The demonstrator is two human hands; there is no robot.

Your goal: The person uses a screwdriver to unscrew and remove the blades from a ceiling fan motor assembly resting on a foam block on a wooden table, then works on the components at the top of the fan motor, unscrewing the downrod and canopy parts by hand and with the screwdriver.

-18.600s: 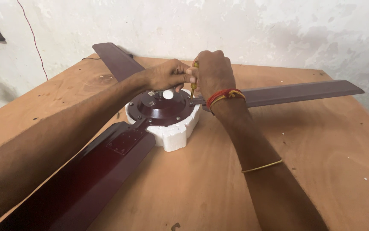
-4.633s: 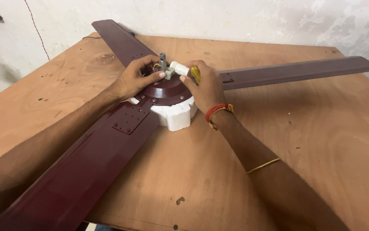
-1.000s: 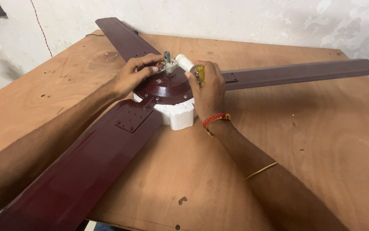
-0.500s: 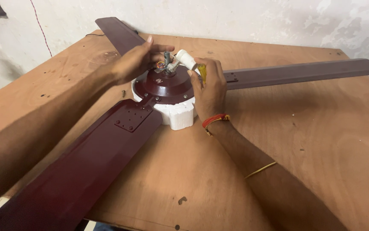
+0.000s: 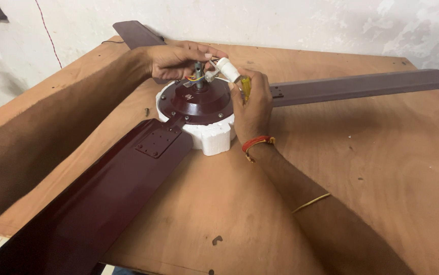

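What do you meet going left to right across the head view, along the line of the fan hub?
Left hand → metal shaft → white cylinder → right hand → maroon fan blade lying on the wooden table.

Maroon ceiling fan point(image 5: 199, 102) on wooden desk point(image 5: 382, 168); left hand point(image 5: 179, 60) at shaft wires, right hand point(image 5: 252, 104) holds yellow screwdriver point(image 5: 245, 87).

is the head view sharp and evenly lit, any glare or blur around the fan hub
Head view: soft, even light, no hard shadows; a faint sheen on the maroon motor cover and near blade, no real glare. The left hand, right hand and white capacitor look sharp; the left forearm close to the lens is soft, and the far blade bows slightly from wide-angle distortion.
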